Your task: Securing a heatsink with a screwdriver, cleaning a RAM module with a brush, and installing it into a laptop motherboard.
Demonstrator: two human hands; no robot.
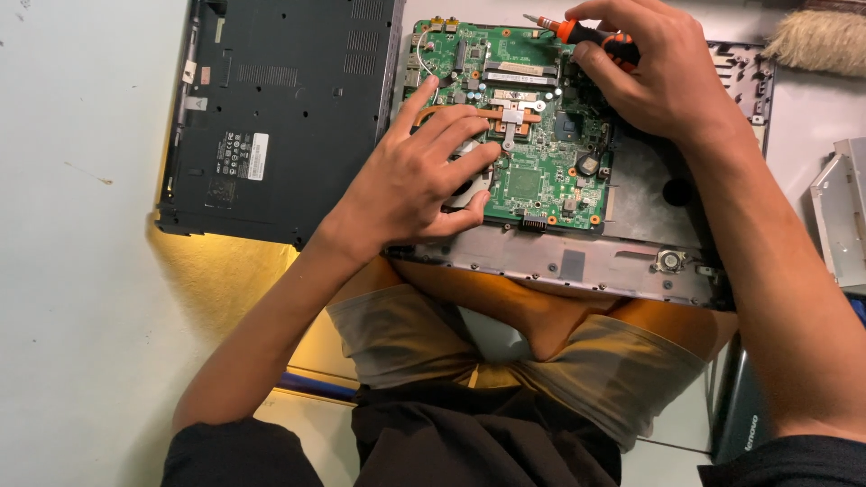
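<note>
Down between the person's knees, a green printed circuit board [532, 135] lies in the grey plastic shell of an opened laptop [631, 261], which rests across the lap. The left hand [415, 176] lies flat on the board's 9 o'clock side, its fingers [474, 155] spread moderately and pressing near a copper heat pipe with a small silver bracket [510, 117]; a round fan seems to sit under the palm, though the hand hides most of it. The right hand [654, 77] is at the board's 1 o'clock corner, fingers curled tight around a screwdriver with an orange and black handle [591, 36], whose metal tip points toward 9 o'clock and touches the board's upper edge. At 9 o'clock from the board, just beside it, a black plastic laptop bottom cover [280, 117] lies on the pale counter [72, 225]. At 3 o'clock, near the frame's edge, sits a silver metal optical drive [843, 216], and at 2 o'clock a brush with tan bristles [821, 41].
</note>
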